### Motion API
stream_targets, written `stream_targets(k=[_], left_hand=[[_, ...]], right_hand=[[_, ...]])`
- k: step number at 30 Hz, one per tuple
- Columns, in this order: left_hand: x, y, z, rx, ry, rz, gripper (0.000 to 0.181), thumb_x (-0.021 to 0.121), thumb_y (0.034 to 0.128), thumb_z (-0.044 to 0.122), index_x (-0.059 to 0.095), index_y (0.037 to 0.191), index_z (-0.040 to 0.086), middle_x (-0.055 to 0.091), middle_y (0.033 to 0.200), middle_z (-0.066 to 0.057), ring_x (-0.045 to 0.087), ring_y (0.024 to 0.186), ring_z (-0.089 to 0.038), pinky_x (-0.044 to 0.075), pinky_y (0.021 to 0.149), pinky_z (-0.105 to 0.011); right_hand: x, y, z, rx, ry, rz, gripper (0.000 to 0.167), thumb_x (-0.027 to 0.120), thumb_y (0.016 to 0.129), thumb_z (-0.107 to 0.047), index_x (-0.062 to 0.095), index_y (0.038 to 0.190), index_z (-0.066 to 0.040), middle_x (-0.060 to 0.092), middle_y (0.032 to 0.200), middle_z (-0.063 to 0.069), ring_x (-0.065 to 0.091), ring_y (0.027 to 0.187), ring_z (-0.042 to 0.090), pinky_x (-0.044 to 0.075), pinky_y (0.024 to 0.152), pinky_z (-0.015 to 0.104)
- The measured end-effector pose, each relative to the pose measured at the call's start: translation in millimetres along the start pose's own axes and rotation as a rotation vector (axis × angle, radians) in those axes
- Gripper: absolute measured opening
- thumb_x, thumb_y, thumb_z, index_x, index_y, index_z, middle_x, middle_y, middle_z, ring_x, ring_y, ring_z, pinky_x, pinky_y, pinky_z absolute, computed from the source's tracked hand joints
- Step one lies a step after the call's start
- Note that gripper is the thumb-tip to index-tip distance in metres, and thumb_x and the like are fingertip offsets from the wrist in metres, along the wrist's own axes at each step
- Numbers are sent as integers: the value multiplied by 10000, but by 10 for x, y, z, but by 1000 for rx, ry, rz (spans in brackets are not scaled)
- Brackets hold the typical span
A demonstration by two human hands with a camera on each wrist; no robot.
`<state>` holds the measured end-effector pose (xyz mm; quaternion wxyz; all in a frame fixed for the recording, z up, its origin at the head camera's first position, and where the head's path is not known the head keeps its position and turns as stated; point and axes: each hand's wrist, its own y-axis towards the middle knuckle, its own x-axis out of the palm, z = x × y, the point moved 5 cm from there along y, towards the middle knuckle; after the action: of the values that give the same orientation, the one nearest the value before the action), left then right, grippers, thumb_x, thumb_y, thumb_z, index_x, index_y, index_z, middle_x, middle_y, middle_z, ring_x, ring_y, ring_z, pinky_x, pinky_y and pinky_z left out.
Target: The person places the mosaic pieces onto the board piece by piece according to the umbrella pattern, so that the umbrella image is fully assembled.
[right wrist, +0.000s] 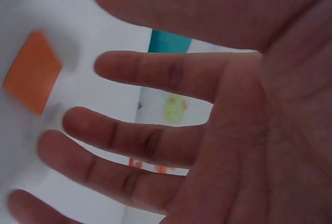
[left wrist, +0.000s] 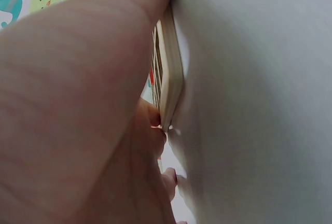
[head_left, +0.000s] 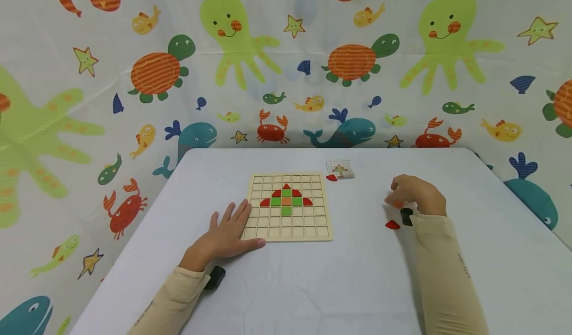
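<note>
A square wooden grid board point(head_left: 286, 230) lies on the table, with red, green and orange pieces set in its upper middle cells. My left hand point(head_left: 228, 235) rests flat at its left side, fingers spread along that edge and thumb by the lower left corner. In the left wrist view the board's edge point(left wrist: 174, 79) shows beside the fingers. My right hand point(head_left: 415, 192) hovers over the table to the right, fingers loosely bent and apart. Below it lies an orange piece point(right wrist: 33, 73), not touched by the fingers. A red piece point(head_left: 393, 224) lies nearer to me.
A small card point(head_left: 340, 169) printed with a coloured grid pattern lies behind the board's right corner. Another red piece point(head_left: 331, 177) is at its lower left. A curtain point(head_left: 286, 67) with sea animals hangs behind the white table point(head_left: 290, 280).
</note>
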<state>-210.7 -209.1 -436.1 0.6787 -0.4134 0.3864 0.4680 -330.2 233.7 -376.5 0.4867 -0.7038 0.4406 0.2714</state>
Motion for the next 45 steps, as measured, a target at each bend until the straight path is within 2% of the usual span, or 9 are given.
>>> stream_targets(k=[4,9,15,24,31,36,41,45], left_hand=[[6,16,-8,7,6,3,1143,694,928,671,192,1694,-14,132,1773,-201,49,1605,-506,6,1194,-770],[17,30,-14,10,11,2,1151,690,926,680,188,1694,-14,130,1774,-202,48,1605,-508,7,1192,-773],[30,40,-28,-4,20,0,1166,687,917,698,180,1699,-4,120,1776,-197,41,1606,-504,4,1195,-771],[17,32,-32,9,12,6,1150,694,922,674,193,1692,-18,132,1771,-209,56,1601,-515,11,1190,-776],[18,31,-31,15,11,8,1146,695,924,669,195,1691,-20,134,1770,-211,56,1601,-513,7,1190,-775],[26,41,-41,16,15,8,1147,694,923,672,196,1692,-18,134,1770,-212,53,1602,-512,3,1190,-776],[26,45,-42,18,17,10,1150,692,922,678,195,1692,-17,135,1770,-213,54,1600,-516,5,1188,-778],[18,36,-33,14,14,7,1152,699,918,672,196,1692,-16,137,1769,-214,56,1600,-518,5,1187,-780]], right_hand=[[43,-18,164,30,71,-17,236,741,958,-176,613,1083,-21,572,967,164,552,920,328,514,750,440],[88,43,245,-2,80,-17,163,723,921,-97,589,997,-47,557,903,118,549,820,274,482,683,374],[102,147,226,-66,70,-17,157,693,930,-74,579,1005,2,542,848,106,546,736,242,449,676,346],[117,258,176,-156,88,33,241,704,965,-125,552,1050,40,568,862,112,584,753,248,498,706,357],[131,296,142,-139,120,25,278,709,1004,-157,544,1091,49,556,861,117,580,736,242,517,694,347],[130,298,109,-161,132,32,219,683,1017,-142,584,1089,39,554,843,104,575,719,234,521,679,340],[107,295,56,-243,141,55,107,653,1003,-77,636,1011,28,590,833,91,584,727,226,523,692,346],[76,316,30,-284,164,68,130,672,1020,-92,666,1014,38,640,830,77,608,745,218,531,733,351]])
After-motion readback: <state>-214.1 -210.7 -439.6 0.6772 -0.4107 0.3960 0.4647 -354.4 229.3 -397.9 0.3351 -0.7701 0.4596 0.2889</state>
